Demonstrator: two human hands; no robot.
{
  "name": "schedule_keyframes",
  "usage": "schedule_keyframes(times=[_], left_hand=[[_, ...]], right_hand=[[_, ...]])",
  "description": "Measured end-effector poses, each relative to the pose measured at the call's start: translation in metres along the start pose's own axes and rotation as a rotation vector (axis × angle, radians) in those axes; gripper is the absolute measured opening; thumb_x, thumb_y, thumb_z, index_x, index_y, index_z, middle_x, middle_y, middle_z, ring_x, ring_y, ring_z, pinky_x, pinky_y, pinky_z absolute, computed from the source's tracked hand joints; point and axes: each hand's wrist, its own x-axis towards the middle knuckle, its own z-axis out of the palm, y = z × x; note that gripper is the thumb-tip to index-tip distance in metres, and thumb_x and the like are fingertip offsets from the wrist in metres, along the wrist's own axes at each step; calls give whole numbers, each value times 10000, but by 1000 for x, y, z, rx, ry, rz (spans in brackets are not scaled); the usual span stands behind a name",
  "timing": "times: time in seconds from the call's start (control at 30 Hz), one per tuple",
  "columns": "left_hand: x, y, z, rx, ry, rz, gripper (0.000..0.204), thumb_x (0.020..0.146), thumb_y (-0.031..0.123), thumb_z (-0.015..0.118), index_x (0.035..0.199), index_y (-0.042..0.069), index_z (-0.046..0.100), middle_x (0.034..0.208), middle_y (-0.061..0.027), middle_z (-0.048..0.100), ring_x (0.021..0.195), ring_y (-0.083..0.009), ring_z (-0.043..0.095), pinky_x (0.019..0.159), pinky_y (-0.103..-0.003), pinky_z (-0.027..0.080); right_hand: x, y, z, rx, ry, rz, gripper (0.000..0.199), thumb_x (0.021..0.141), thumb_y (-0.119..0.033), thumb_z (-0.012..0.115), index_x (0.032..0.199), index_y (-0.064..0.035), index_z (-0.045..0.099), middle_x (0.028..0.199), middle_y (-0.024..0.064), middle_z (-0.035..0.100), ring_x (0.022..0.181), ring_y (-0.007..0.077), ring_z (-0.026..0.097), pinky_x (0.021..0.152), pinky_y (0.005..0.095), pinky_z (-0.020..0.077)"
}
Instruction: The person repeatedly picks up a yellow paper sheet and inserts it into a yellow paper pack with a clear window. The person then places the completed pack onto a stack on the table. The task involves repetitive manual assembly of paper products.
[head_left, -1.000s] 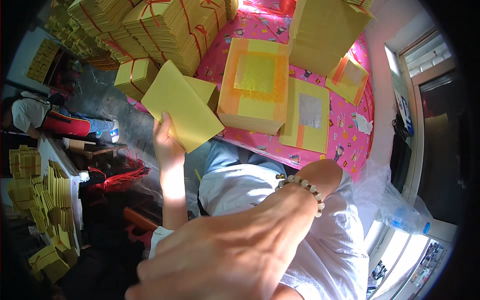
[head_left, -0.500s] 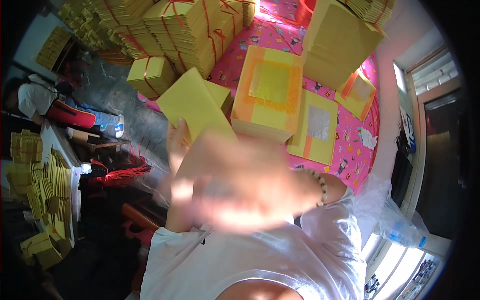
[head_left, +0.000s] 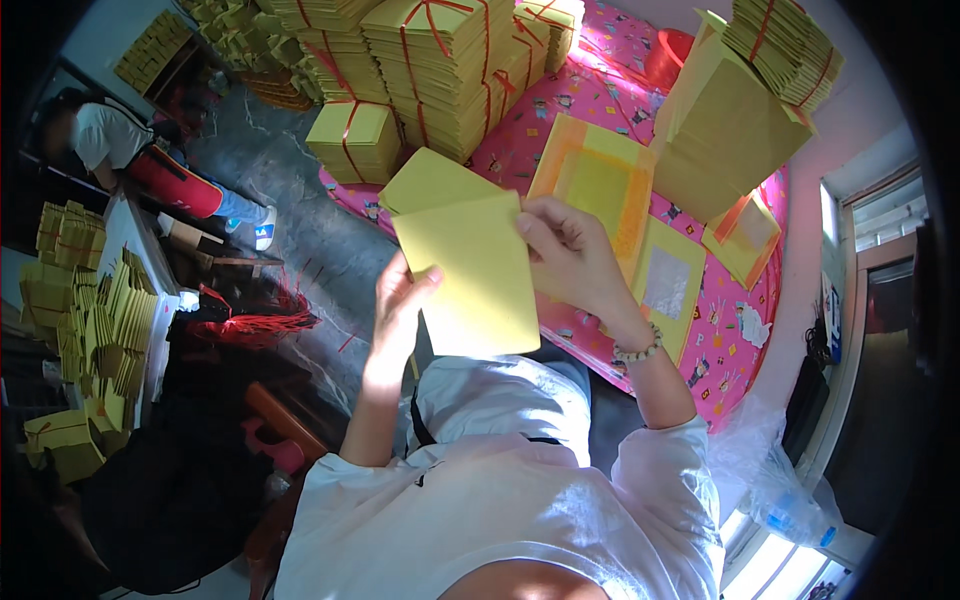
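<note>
Both hands grip a stack of plain yellow paper sheets (head_left: 465, 265), held up above the lap: left hand (head_left: 400, 300) clamped on its left edge, right hand (head_left: 570, 255) pinching the right edge. Just right, an orange-bordered yellow paper pile (head_left: 600, 180) lies on the pink patterned tablecloth (head_left: 735, 330). Red-tied yellow bundles (head_left: 440, 60) stand far.

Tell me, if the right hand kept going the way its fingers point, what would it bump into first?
Probably the yellow paper sheets it already pinches. The right hand points its fingers toward the left hand on the sheets' far edge; depth is hard to judge.
</note>
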Motion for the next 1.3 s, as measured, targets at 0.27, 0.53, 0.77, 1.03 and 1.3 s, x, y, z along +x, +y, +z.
schedule_keyframes(times=[0.27, 0.53, 0.77, 1.03, 1.3], left_hand=[[59, -5, -44, -168, 177, -125, 353, 941, 108, 587, 1261, -10, 494, 1130, -134, 639, 996, -216, 671, 865, -361, 575], [88, -57, -67, -61, 188, -190, 351, 946, 158, 608, 1247, 19, 493, 1047, -126, 666, 879, -223, 701, 715, -357, 622], [90, -82, -75, -45, 209, -265, 348, 959, 195, 599, 1273, 81, 504, 1076, -88, 662, 935, -203, 678, 757, -345, 600], [95, -86, -75, -11, 223, -299, 336, 943, 226, 627, 1226, 67, 541, 1062, -92, 668, 906, -205, 686, 732, -358, 602], [102, -94, -67, 484, 409, -127, 477, 843, 253, 720, 1206, 5, 537, 1015, -140, 665, 792, -208, 683, 654, -320, 572]], right_hand=[[-23, 21, -53, -385, 282, -196, 127, 910, -87, 623, 1005, -5, 645, 892, 75, 650, 804, 157, 650, 746, 263, 507], [-48, 39, -78, -536, 347, -157, 109, 883, -48, 631, 981, -2, 647, 882, 100, 629, 799, 189, 645, 720, 285, 508], [-50, 35, -75, -580, 293, -143, 110, 877, -36, 628, 976, 10, 644, 918, 110, 616, 811, 219, 648, 729, 297, 517], [-50, 37, -76, -578, 281, -152, 106, 871, -25, 629, 969, 14, 643, 932, 113, 609, 833, 231, 650, 743, 300, 524], [-55, 31, -78, -640, 190, -175, 201, 822, -98, 698, 990, -6, 637, 979, 116, 596, 909, 269, 619, 785, 339, 499]])
